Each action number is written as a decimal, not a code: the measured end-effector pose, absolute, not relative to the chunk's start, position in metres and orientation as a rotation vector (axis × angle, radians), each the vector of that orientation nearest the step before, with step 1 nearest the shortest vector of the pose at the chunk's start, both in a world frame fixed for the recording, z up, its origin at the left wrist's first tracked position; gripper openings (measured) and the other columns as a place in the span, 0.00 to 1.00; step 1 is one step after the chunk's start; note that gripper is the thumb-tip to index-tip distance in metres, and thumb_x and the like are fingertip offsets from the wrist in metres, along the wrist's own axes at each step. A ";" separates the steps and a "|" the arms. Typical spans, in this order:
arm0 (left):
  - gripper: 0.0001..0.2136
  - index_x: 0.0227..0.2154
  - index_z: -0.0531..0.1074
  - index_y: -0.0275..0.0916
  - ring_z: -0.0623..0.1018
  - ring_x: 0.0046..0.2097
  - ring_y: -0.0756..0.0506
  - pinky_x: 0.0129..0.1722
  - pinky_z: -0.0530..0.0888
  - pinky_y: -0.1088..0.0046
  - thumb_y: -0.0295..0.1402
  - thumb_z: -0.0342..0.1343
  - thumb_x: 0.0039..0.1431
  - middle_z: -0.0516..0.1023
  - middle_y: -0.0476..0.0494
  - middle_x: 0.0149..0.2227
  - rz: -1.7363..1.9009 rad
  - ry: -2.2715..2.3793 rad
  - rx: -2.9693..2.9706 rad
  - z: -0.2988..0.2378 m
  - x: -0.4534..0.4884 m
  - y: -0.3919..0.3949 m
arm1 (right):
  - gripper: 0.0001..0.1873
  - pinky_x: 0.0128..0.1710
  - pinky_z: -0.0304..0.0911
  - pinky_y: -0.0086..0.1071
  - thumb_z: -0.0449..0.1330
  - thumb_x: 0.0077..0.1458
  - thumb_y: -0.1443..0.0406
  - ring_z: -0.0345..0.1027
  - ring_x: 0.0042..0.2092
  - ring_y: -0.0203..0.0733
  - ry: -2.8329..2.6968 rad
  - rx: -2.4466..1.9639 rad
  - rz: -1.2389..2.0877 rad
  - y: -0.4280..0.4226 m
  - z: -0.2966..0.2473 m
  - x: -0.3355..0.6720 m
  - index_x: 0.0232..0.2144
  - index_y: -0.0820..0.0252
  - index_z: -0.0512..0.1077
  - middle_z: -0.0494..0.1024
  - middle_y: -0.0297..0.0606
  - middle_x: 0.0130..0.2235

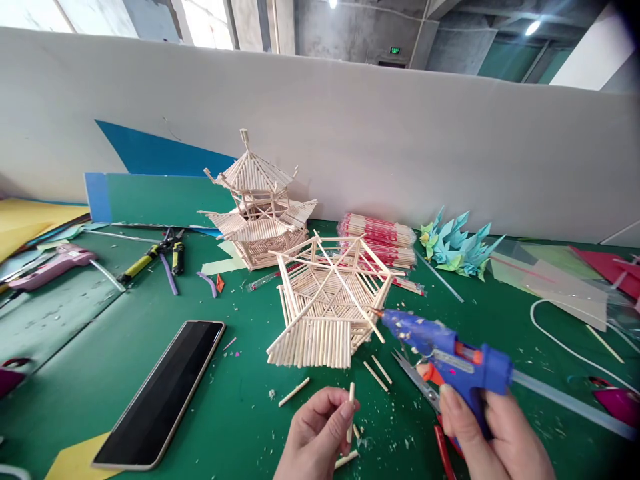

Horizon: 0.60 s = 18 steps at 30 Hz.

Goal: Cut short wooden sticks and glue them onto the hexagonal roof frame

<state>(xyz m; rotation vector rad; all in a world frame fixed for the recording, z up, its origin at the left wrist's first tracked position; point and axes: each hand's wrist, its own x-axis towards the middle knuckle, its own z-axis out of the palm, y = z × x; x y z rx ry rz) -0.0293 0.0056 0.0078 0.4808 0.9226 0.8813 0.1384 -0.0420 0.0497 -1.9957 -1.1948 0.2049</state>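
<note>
My left hand (319,430) pinches a short wooden stick (351,407) upright near the table's front edge. My right hand (493,433) grips a blue hot glue gun (450,353), its nozzle pointing left at a half-built stick roof frame (327,303) lying on the green mat. Behind the frame stands a finished two-tier stick pagoda (257,210). Loose cut sticks (294,392) lie between the frame and my hands.
A dark phone (163,393) lies at the front left. Pliers and cutters (157,253) and a pink glue gun (50,265) rest further left. Packs of chopsticks (380,240) and folded paper cranes (457,247) sit behind. Red-handled scissors (430,400) lie under the gun.
</note>
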 end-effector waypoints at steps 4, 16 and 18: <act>0.11 0.20 0.75 0.36 0.60 0.18 0.56 0.19 0.54 0.80 0.38 0.66 0.37 0.67 0.53 0.14 0.860 0.893 0.468 0.009 -0.029 0.005 | 0.15 0.20 0.65 0.26 0.51 0.52 0.52 0.68 0.20 0.38 -1.051 -1.910 0.337 -0.040 0.043 0.177 0.26 0.56 0.66 0.70 0.30 0.17; 0.13 0.18 0.72 0.35 0.62 0.16 0.56 0.17 0.54 0.79 0.39 0.66 0.36 0.66 0.53 0.12 0.797 0.848 0.456 0.010 -0.024 0.007 | 0.24 0.18 0.67 0.35 0.52 0.48 0.47 0.73 0.23 0.49 -1.366 -2.487 0.165 -0.038 -0.003 0.289 0.26 0.60 0.75 0.78 0.45 0.25; 0.12 0.18 0.73 0.35 0.62 0.16 0.56 0.18 0.54 0.79 0.39 0.66 0.36 0.67 0.53 0.12 0.782 0.848 0.451 0.011 -0.021 0.007 | 0.24 0.16 0.66 0.35 0.54 0.46 0.47 0.72 0.23 0.49 -1.386 -2.475 -0.071 -0.043 0.000 0.281 0.31 0.62 0.74 0.78 0.47 0.28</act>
